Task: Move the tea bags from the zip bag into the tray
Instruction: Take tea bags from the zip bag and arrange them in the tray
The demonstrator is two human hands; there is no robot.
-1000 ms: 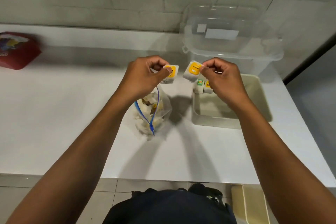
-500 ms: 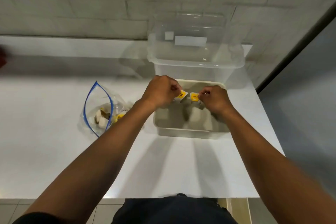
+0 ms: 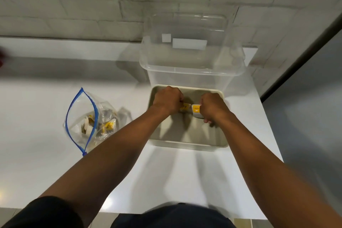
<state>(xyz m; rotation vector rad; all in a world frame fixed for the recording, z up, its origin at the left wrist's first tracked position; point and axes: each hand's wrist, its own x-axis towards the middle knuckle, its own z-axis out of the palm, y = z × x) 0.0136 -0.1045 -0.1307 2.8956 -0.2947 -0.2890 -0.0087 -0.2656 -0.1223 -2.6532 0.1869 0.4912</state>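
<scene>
Tea bags with yellow tags are held over the cream tray (image 3: 188,144), one in each hand. The left hand (image 3: 167,101) is curled in a closed grip around a yellow-tagged tea bag (image 3: 185,106), and the right hand (image 3: 212,107) is curled in a closed grip around another tea bag (image 3: 196,108); the two tags are seen just beside each other between the fists, inside the tray's outline. More tea bags are seen in the open zip bag (image 3: 81,116), which lies on the white tabletop (image 3: 37,116) to the left of the tray, well apart from the hands. A clear plastic box (image 3: 192,68) is placed just behind the tray, against the brick wall.
</scene>
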